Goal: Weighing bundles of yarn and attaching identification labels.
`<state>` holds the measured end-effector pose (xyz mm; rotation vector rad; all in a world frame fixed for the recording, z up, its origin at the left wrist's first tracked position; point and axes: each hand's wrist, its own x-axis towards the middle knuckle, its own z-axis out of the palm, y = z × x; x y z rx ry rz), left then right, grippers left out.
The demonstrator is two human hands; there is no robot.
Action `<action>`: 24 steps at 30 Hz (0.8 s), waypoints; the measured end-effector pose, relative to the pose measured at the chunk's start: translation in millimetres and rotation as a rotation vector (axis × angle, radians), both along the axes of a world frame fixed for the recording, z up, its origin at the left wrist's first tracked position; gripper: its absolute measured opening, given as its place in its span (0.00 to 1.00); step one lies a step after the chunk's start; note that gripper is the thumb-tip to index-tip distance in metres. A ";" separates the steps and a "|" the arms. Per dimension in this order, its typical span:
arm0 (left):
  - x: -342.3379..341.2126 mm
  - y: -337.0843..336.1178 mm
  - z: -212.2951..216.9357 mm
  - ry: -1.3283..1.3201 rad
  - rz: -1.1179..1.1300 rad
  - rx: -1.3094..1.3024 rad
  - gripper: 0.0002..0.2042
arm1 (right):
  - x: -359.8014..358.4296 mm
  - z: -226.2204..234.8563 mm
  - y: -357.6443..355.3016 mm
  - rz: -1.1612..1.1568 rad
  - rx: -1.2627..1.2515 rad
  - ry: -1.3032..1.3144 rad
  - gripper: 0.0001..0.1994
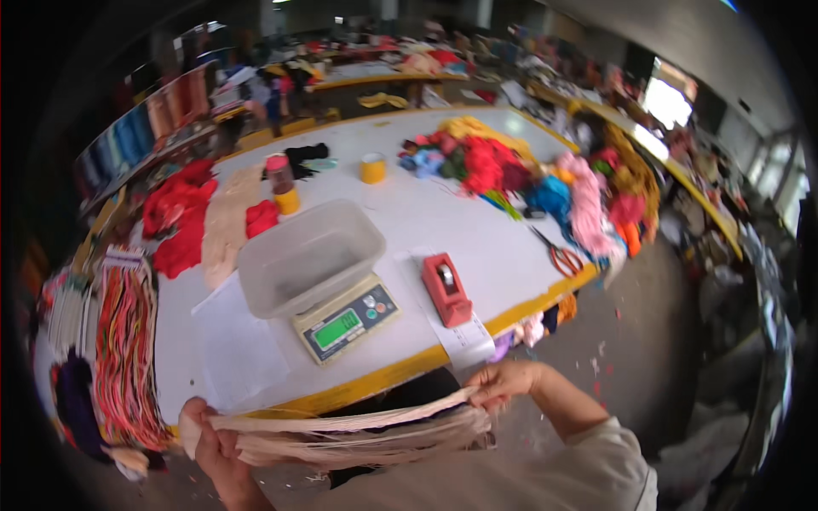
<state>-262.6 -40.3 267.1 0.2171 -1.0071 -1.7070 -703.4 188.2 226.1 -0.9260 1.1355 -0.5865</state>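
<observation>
A skein of pale cream-pink thread [358,439] is stretched between my two hands in front of the table's near edge. My left hand [213,441] is closed around its left end. At the other end my right hand [504,383] pinches the strands, with the arm reaching in from the lower right. The strands hang in a loose loop, some sagging below the taut upper bundle. Beyond them on the table stands a digital scale [348,319] with a lit green display. A translucent plastic tub [311,255] rests on it, with nothing visible inside.
A red tape dispenser [447,289] sits on paper right of the scale. Red-handled scissors [564,260] lie near the right edge, by heaped coloured yarn [490,162]. Multicoloured thread bundles [128,349] lie at left, with red yarn [181,213] behind. A yellow-banded cup [372,169] stands farther back.
</observation>
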 end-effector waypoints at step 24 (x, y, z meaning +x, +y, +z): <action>-104.1 67.7 -14.8 -0.522 -0.341 0.004 0.36 | -81.5 -61.5 -20.7 -0.553 -0.928 1.171 0.16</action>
